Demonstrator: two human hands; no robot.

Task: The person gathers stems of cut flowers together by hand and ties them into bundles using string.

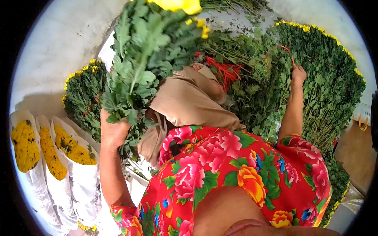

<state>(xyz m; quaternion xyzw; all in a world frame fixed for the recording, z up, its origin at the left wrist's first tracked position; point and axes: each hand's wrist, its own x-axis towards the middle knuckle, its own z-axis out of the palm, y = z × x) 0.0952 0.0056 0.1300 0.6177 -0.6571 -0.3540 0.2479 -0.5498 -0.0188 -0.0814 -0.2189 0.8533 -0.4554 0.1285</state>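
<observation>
My left hand [113, 128] is wrapped around a large leafy bunch of yellow chrysanthemums [145, 55], raised upright on the left. Its yellow heads reach the top edge of the picture, and leaves cover part of my fingers. Out to the right, my right hand [298, 74] is closed on a thin red tie [285, 48], whose free end curves up and left. That hand is over a thick bank of green chrysanthemum stems [315, 94]. More red ties [226, 72] lie in a loose bundle between the two hands, near my leg.
White-wrapped bunches of yellow flowers [55, 157] stand at the left. Behind them, another tied bunch [84, 102] leans by the pale wall [71, 35]. Loose stems [252, 82] lie in front of my bent leg [189, 98]. A brown box [356, 153] is at the right.
</observation>
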